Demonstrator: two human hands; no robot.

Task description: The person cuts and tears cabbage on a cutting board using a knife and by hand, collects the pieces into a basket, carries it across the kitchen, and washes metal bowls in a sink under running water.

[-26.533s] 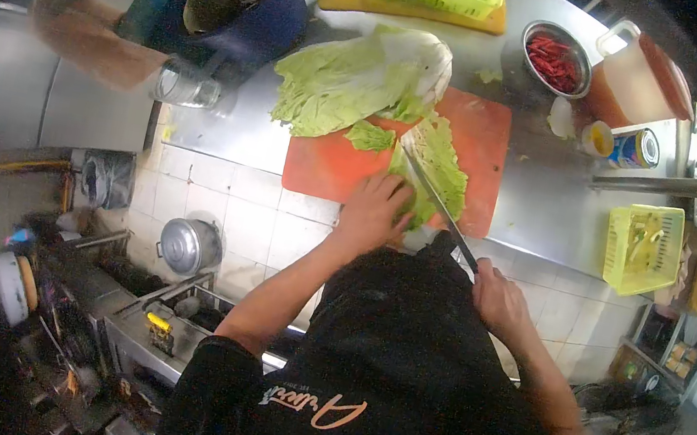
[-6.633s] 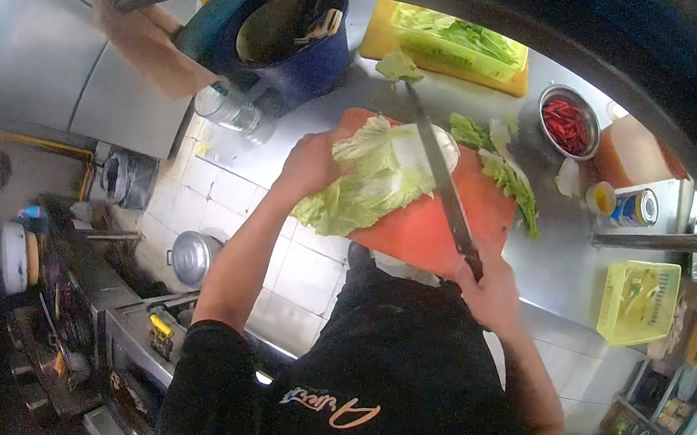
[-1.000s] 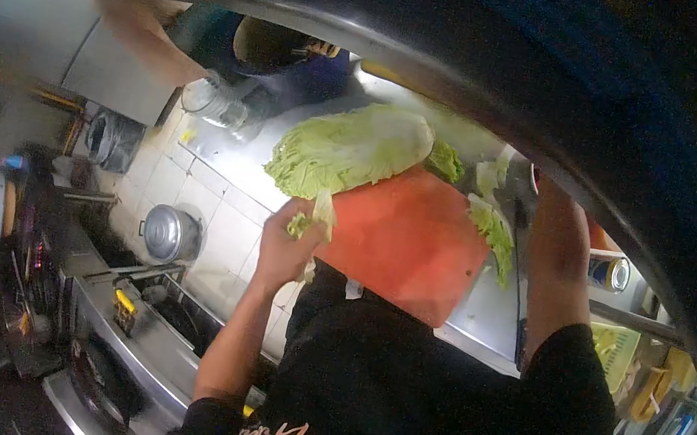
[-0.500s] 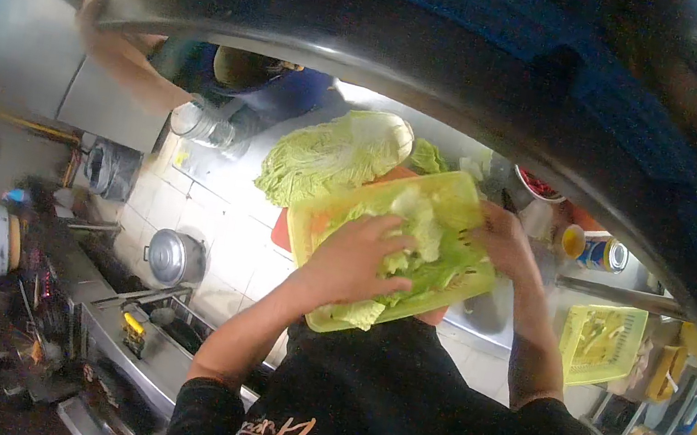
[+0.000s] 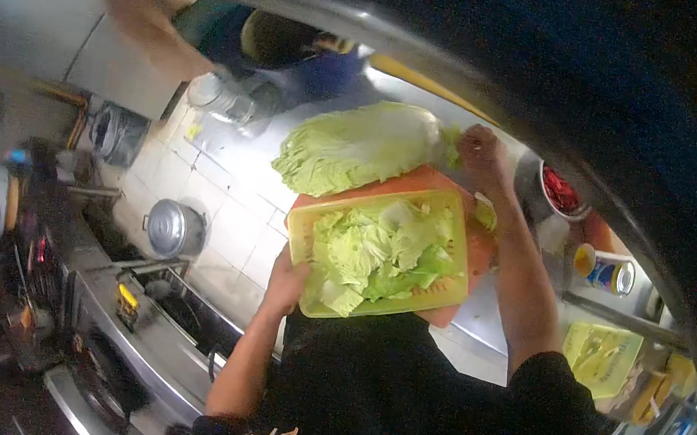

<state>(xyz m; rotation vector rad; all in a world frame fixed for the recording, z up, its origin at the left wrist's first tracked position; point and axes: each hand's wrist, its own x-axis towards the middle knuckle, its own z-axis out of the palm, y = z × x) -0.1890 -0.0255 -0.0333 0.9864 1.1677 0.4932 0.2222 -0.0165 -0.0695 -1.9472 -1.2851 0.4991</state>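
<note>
A yellow-green plastic basket [image 5: 460, 270] holds torn pale cabbage leaves [image 5: 381, 247], tilted in front of my body over an orange cutting board [image 5: 481, 250]. My left hand [image 5: 289, 282] is closed on the basket's left rim, its fingertips partly hidden. Farther forward, my right hand [image 5: 484, 156] has its fingers curled in, beside a small green leaf piece [image 5: 449, 147]; whatever is inside the fingers cannot be made out. A large napa cabbage piece [image 5: 360, 150] lies on the metal counter behind the basket, left of my right hand.
Another person's arm [image 5: 152, 34] reaches in at upper left. A dark shelf edge [image 5: 365, 20] runs overhead. At right are a bowl of red peppers [image 5: 560, 190], a can [image 5: 611, 272] and another yellow basket [image 5: 599, 355]. A lidded pot [image 5: 175, 229] sits at left.
My left hand has gone from the leaves to the basket's left rim. My right hand has let go of the basket and moved forward beside the cabbage. The basket has shifted slightly and its leaves show.
</note>
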